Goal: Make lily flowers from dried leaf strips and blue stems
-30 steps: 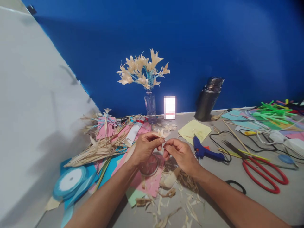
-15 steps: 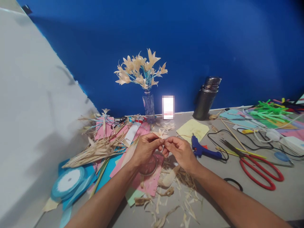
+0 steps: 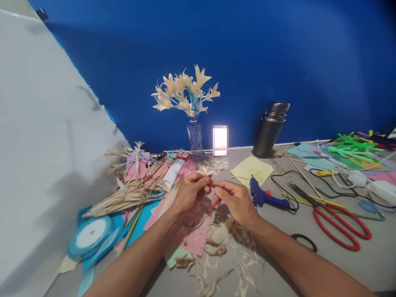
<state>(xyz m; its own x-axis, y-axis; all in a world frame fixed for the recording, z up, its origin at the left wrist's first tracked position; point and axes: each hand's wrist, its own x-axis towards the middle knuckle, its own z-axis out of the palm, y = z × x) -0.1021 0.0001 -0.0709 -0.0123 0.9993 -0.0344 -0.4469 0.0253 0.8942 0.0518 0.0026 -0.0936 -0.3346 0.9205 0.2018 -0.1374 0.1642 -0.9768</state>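
My left hand (image 3: 192, 192) is closed in a pinch, and a small cream husk flower (image 3: 206, 170) with pointed petals sticks up from its fingers. Right beside it, my right hand (image 3: 236, 201) has thumb and forefinger pressed together at the left fingertips; whatever lies between them is too small to make out. Beneath the hands are a pink sheet (image 3: 198, 243), a roll of clear tape (image 3: 195, 216) partly hidden by the left hand, and dried husk scraps (image 3: 221, 233). A blue glue gun (image 3: 267, 198) lies just right of my right hand.
At the back stand a bottle (image 3: 194, 142) of husk flowers (image 3: 185, 90) and a dark flask (image 3: 270, 130). Red-handled scissors (image 3: 335, 222) and cords lie right, near green pipe cleaners (image 3: 352, 144). Left are dried husks (image 3: 123, 198) and a blue ribbon roll (image 3: 89, 237).
My right forefinger has straightened toward the left fingertips. The flower has shifted slightly left with my left hand. The whole view has moved a little.
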